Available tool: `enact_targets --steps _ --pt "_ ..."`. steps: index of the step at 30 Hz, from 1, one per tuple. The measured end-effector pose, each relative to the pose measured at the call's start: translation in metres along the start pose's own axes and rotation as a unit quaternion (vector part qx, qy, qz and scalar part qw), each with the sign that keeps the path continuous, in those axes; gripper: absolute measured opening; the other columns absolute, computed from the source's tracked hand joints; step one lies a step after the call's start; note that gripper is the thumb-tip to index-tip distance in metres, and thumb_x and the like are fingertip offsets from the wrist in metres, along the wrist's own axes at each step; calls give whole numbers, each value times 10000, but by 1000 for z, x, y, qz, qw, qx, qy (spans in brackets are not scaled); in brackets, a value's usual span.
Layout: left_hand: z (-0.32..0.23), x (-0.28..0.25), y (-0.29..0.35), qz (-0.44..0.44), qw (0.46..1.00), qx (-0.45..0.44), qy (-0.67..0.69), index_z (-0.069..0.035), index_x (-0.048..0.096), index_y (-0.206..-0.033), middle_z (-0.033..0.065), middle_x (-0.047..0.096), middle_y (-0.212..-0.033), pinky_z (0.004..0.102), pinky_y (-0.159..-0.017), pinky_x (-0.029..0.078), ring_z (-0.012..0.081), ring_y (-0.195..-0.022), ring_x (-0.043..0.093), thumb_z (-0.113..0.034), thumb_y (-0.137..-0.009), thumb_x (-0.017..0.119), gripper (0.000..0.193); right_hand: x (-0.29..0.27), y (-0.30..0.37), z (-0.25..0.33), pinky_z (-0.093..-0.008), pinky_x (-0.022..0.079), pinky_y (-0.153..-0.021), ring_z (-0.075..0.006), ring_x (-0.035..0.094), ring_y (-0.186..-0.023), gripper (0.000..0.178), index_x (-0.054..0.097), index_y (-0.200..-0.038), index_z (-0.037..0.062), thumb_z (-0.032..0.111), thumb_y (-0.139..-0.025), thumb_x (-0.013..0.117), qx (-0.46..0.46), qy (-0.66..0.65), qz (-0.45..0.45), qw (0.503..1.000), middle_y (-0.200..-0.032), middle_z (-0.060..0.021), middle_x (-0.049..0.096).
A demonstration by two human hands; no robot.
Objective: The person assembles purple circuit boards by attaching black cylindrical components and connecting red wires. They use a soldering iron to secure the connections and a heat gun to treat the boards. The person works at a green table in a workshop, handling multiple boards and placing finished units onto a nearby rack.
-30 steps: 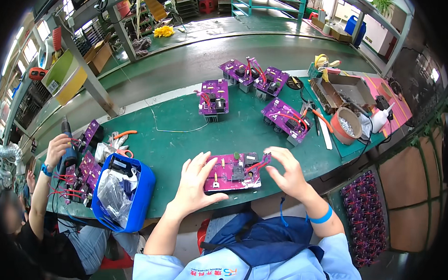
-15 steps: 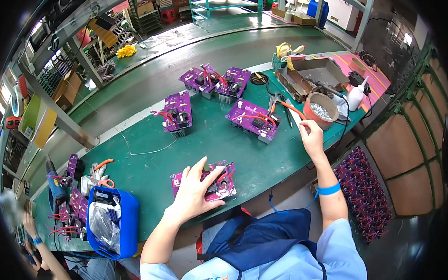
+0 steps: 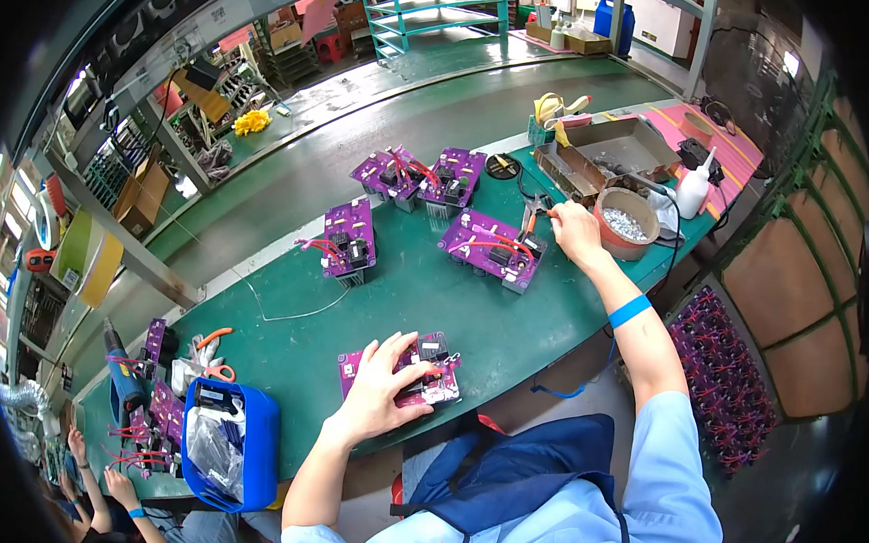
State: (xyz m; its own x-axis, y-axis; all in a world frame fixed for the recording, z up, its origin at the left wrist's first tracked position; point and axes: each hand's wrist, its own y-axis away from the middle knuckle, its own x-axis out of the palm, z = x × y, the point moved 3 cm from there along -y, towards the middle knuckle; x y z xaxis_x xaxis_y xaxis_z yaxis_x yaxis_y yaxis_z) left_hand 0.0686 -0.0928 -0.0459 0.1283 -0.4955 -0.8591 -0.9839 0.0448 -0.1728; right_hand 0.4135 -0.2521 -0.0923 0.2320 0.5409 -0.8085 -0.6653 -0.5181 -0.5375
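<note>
circuit board (image 3: 440,387) under spread left hand (image 3: 378,386); right hand (image 3: 576,233) at pliers (image 3: 530,221), two o'clock, grip: can't tell. likely tool-fetching step; next calls for firm hold.

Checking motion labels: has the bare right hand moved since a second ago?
Yes: across the green bench, the right hand went forward and rightward, from the purple rectangular circuit board to beside the round reddish-brown tub.
</note>
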Motion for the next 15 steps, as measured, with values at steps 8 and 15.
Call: enact_targets --steps 8,15 --pt "-1 -1 -2 -17 1000 10 -4 -195 537 -1085 170 377 -1247 511 -969 231 352 -1170 344 -243 -563 747 564 26 -34 28 -317 418 -707 -183 522 -870 101 635 -743 165 152 -688 552 -258 112 168 945 -795 -22 562" --pt "-1 -1 2 -30 999 1 11 -182 508 -1121 180 354 -1258 496 -968 238 356 -1176 336 -232 -554 750 618 34 -46 54 -327 428 -673 -192 547 -862 123 641 -766 181 169 -727 526 -320 232 278 875 -863 -3 576"
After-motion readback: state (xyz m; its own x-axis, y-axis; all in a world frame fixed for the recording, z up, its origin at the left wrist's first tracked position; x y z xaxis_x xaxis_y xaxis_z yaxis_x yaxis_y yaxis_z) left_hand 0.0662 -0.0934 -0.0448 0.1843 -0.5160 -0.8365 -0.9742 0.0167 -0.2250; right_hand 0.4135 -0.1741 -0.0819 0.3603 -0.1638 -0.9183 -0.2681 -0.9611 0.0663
